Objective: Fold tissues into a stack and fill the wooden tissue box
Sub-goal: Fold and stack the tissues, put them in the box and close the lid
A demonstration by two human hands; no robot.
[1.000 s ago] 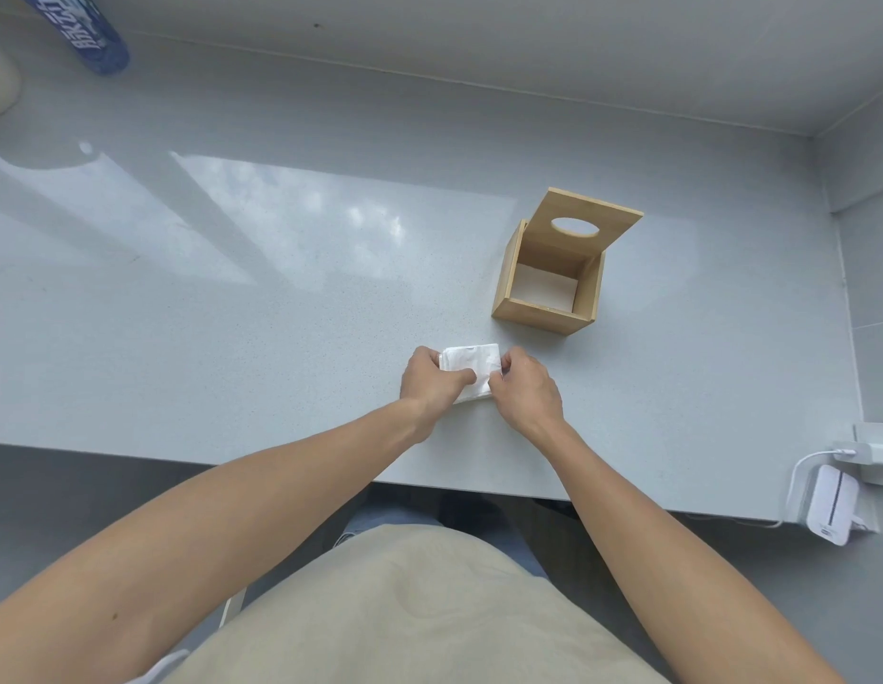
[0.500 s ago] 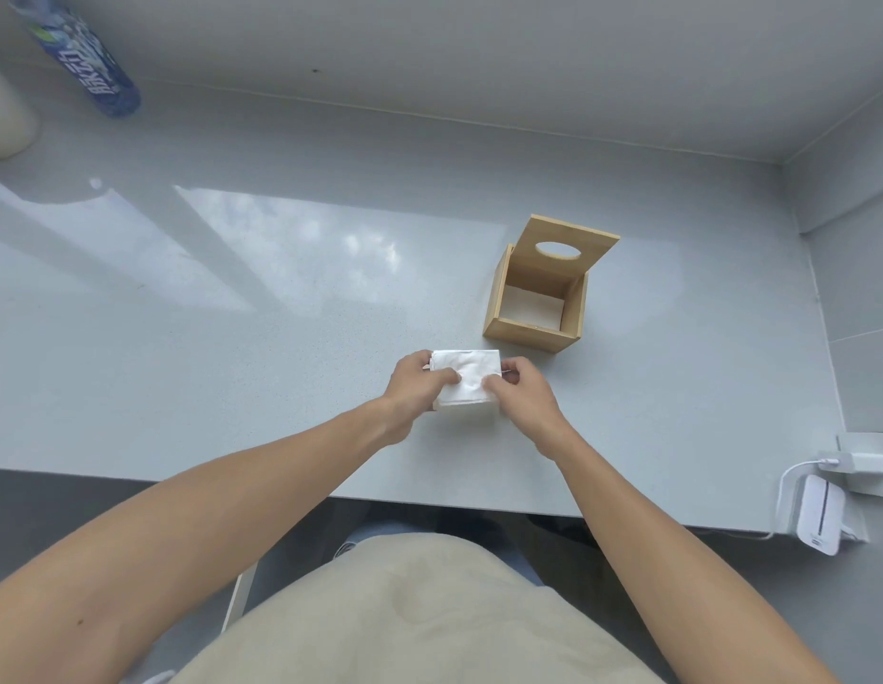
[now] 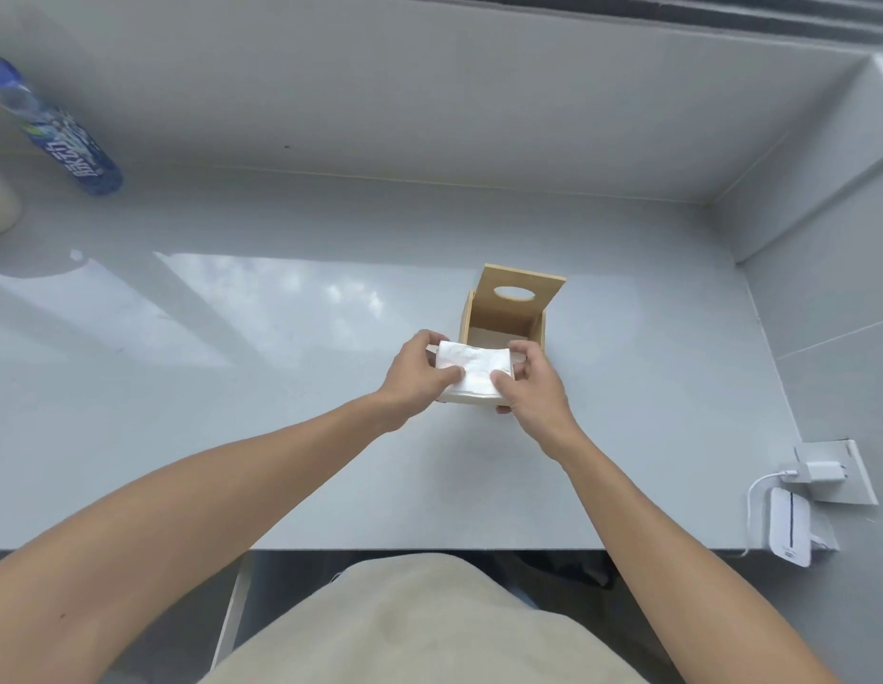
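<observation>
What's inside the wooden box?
The wooden box is open, its holed lid swung up. Only a pale strip of its bottom shows. The tissue stack, held by both hands, covers the near part, so the rest is hidden.

We see our two forearms bare from the elbow down, with no sleeves, watch, rings or gloves on them. Our left hand (image 3: 419,370) and right hand (image 3: 530,382) are bare too. Over our torso we wear a beige garment (image 3: 419,629) of plain, soft-looking cloth, with a small frayed thread at its upper edge.
</observation>
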